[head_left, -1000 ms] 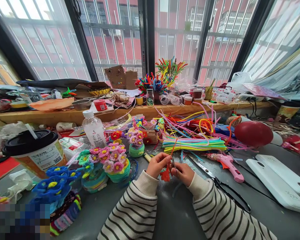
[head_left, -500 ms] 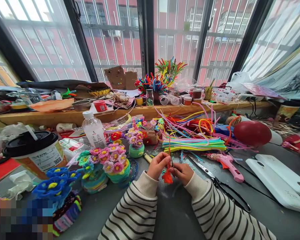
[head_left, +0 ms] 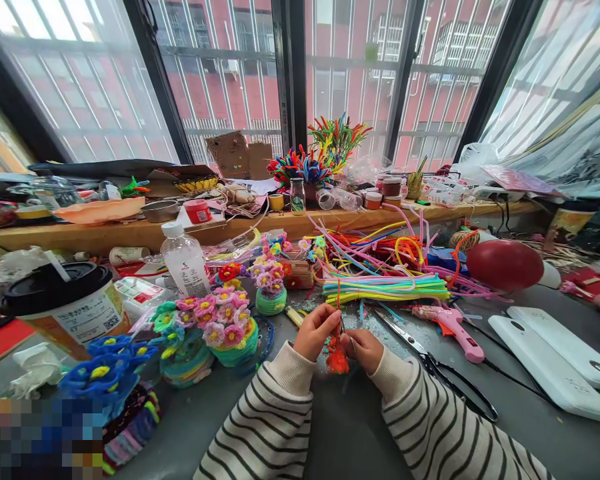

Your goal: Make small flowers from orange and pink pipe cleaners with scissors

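My left hand (head_left: 316,331) and my right hand (head_left: 364,348) meet over the grey table (head_left: 350,433), both pinched on a small red-orange pipe-cleaner piece (head_left: 337,359). A thin orange stem rises from between my fingers. Its coiled red part hangs just below my thumbs. Striped sleeves cover both my forearms. Finished pipe-cleaner flower pots (head_left: 230,327) stand just left of my left hand. A bundle of loose coloured pipe cleaners (head_left: 385,288) lies beyond my hands.
Black-handled scissors (head_left: 430,363) and a pink glue gun (head_left: 453,327) lie right of my hands. Two white flat cases (head_left: 555,373) sit at far right, beside a red balloon (head_left: 505,264). A lidded cup (head_left: 65,303) and water bottle (head_left: 184,260) stand at left. Blue flowers (head_left: 105,373) are near the front left.
The red piece has dropped a little lower between my hands and been turned. Both hands stay pinched together in nearly the same place.
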### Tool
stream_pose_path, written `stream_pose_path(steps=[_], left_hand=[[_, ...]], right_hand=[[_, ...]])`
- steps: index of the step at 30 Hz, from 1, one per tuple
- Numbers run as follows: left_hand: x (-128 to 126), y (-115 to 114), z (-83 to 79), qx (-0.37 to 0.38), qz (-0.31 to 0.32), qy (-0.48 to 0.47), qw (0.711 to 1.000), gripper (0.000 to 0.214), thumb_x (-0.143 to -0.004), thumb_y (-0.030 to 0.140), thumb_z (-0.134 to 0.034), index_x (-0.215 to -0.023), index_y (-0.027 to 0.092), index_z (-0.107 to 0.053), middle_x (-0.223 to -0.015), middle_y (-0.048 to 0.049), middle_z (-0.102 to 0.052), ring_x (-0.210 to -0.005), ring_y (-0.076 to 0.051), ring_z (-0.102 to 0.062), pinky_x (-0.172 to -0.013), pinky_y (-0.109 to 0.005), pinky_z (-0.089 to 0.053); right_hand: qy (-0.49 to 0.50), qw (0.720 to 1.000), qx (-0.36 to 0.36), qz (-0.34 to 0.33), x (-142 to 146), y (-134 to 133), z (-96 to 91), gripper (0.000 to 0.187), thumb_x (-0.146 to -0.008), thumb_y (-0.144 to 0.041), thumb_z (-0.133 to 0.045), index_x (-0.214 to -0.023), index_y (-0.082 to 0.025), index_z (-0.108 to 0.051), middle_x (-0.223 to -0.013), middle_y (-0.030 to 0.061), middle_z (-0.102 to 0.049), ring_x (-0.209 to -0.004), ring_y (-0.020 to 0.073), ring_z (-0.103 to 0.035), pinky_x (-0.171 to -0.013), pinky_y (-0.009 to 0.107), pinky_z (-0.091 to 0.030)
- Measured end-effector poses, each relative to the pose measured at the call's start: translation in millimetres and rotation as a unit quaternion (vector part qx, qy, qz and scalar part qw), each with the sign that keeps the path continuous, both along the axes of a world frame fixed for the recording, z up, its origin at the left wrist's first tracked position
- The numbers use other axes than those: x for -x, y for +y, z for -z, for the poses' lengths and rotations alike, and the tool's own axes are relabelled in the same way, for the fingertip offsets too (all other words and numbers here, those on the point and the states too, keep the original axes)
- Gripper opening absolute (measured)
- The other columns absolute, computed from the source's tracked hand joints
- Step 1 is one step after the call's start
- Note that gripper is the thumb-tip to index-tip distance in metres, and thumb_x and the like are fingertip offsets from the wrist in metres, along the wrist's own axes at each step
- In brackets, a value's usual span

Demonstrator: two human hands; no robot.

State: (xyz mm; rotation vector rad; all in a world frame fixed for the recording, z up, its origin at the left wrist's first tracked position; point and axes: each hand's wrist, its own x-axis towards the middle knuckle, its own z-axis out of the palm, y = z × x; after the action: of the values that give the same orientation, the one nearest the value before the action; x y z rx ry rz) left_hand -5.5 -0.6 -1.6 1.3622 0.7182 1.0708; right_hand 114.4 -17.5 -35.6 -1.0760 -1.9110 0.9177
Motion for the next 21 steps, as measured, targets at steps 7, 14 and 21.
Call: stream_pose_path(steps=[7,14,21], left_hand=[[2.9,0.0,-2.5,-0.007,-0.02,-0.001,1.0,0.02,-0.065,0.031,-0.048,-0.057,0.015,-0.039,-0.047,0.006,-0.04,-0.044,-0.005,-0.038,-0.046,-0.019,-0.03],[1.1,-1.8,-4.8,0.004,-0.024,0.005,1.0,0.021,-0.062,0.032,-0.05,-0.056,0.014,-0.04,-0.046,0.0062,-0.038,-0.044,-0.005,-0.036,-0.045,-0.018,-0.029],[2.6,-0.8,-2.8,0.018,-0.001,0.005,1.0,0.026,-0.059,0.036,-0.052,-0.052,0.014,-0.04,-0.044,0.0053,-0.04,-0.043,-0.006,-0.036,-0.046,-0.019,-0.028]], right_hand=[[0.022,1.0,0.019,-0.005,0.8,3.4,5.5,0.05,-0.068,-0.058,-0.027,-0.042,-0.016,-0.036,-0.038,-0.0043,-0.03,-0.037,0.0057,-0.03,-0.038,0.019,-0.024],[0.044,0.998,0.043,-0.025,2.1,-0.3,2.3,0.057,-0.065,-0.064,-0.017,-0.043,-0.016,-0.037,-0.038,-0.0036,-0.03,-0.036,0.0059,-0.029,-0.035,0.02,-0.022],[0.027,0.999,0.015,-0.014,1.9,0.8,-0.3,0.058,-0.065,-0.064,-0.019,-0.04,-0.016,-0.038,-0.036,-0.0038,-0.029,-0.036,0.0061,-0.03,-0.037,0.02,-0.023]])
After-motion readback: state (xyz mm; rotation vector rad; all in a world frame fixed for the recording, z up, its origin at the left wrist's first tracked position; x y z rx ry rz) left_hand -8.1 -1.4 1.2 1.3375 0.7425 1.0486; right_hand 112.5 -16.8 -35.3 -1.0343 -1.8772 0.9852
